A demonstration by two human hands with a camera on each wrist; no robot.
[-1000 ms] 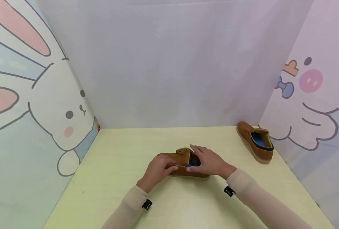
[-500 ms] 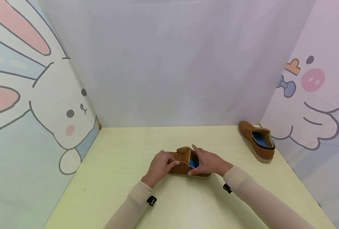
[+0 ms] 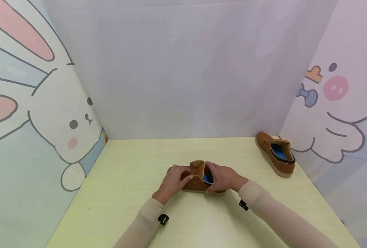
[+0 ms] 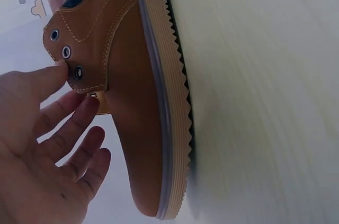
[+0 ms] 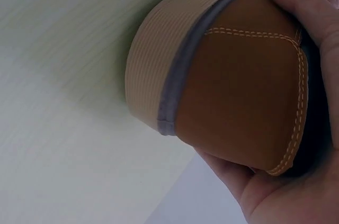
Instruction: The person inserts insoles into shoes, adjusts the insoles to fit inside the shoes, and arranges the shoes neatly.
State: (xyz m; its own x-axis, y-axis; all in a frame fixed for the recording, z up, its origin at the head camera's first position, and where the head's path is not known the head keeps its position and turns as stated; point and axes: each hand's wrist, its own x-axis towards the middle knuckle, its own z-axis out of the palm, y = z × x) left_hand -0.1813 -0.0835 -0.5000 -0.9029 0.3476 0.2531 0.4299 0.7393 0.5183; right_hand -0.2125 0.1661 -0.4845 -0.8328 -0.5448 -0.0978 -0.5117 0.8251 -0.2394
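Observation:
A brown leather shoe (image 3: 191, 185) with a blue insole and no laces sits upright at the middle of the table, toe to the left. My right hand (image 3: 225, 177) grips its heel from behind, thumb on the near side and fingers on the far side. In the right wrist view the stitched heel (image 5: 238, 97) shows between thumb and fingers. My left hand (image 3: 174, 179) is over the front of the shoe. In the left wrist view its thumb (image 4: 53, 78) lies at the edge of the eyelet flap (image 4: 79, 33), with the fingertips by the tongue, pinching there.
A second brown shoe (image 3: 276, 155) stands at the table's back right, toe toward the back wall. The pale yellow table (image 3: 124, 158) is bounded by a plain curtain (image 3: 171, 69) behind and cartoon-printed panels at both sides.
My right hand has lowered and closed round the heel. My left hand has shifted slightly right, its thumb now at the eyelet flap. The shoe has stayed about where it was.

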